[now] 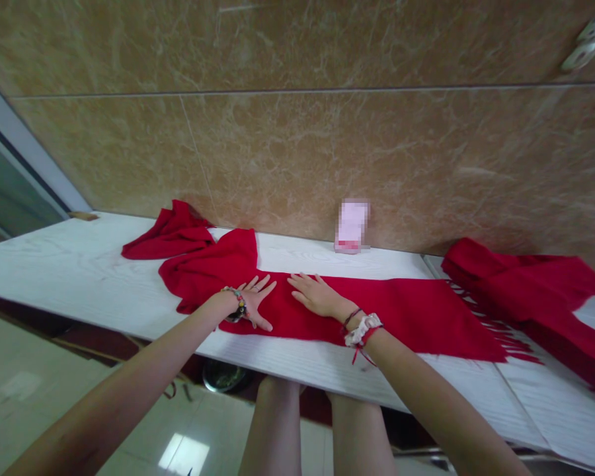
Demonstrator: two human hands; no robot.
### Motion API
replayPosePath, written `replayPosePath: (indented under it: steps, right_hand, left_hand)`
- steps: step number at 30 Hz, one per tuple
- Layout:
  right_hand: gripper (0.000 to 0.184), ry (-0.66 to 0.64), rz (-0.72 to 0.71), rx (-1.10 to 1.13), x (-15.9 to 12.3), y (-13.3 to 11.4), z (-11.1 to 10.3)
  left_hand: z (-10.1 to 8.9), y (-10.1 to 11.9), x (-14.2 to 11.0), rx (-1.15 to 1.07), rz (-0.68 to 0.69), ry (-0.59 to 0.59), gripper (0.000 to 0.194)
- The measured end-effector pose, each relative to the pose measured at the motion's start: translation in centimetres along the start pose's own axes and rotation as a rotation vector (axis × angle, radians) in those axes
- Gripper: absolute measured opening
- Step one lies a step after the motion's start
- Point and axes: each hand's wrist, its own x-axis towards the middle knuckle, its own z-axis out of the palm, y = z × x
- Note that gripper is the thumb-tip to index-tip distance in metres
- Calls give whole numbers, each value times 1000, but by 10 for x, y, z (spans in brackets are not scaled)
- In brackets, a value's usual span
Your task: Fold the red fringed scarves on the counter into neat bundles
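In the head view, my left hand point(254, 301) lies palm down near the lower middle of the frame, its fingers fanned wide on the red scarf point(401, 311). My right hand point(320, 296) rests just to the right of it, flat too, its fingers stretched out toward the left. I have hold of nothing with either one; both are opened out and only press on the cloth, with a strip of red showing between them.

The scarf runs across the lower middle of the frame, smooth under my palms and on toward the right, where it ends in a fringe point(518, 347). Left of my hands the red cloth lies in loose folds; I cannot tell whether all of those folds are one piece. Another red cloth point(515, 277) lies heaped at the right edge of the frame, close to the fringe.

All this lies on a white tabletop point(54, 258). Beyond my right hand, against the brown wall point(277, 152), stands a pink object point(352, 226), too blurred to name. I wear a beaded bracelet point(240, 304) on my left wrist and a pale scrunched band point(363, 330) on my right.
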Motion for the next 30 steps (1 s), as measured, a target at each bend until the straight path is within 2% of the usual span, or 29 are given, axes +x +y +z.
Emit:
replayPosePath:
  steps: [6,11,16,20,23,27,30]
  right_hand:
    - [51,-3,75,-57,-25,-8,3]
    - [77,-43,72,-19,-52,-9,-3]
    - [99,-204,152,50,-49,-15,-13]
    - [111,-339,221,54,-38,-21,-20]
    - [115,-382,249,59,-34,-24,-21]
    - [119,-380,246,92,-34,-21,-19]
    - [103,-287,244,142,-39,-15,-15]
  left_hand:
    - [3,-4,3,10,16,-4,120]
    - [1,-3,2,14,23,-12,121]
    - [-1,1,-5,30,28,-7,116]
    - [4,8,-11,1,62,57,100]
    - [10,14,-13,-18,70,82,96]
    - [15,17,-14,-13,78,85,104]
    - [13,15,-15,-20,84,63,107]
